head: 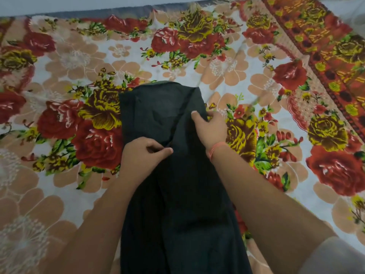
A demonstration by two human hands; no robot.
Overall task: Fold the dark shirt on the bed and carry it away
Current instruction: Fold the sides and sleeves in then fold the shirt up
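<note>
The dark shirt (158,113) lies lengthwise on the bed (79,56), folded into a long narrow strip that runs from the middle of the view down to the bottom edge. My left hand (144,153) pinches a fold of the cloth near the strip's middle. My right hand (211,129) grips the shirt's right edge a little farther up, thumb on top of the fabric and fingers tucked under it. A thin orange thread circles my right wrist.
A floral bedsheet with red and yellow roses covers the whole bed. Its red patterned border (320,62) runs along the right side. A pale wall (59,4) meets the bed's far edge.
</note>
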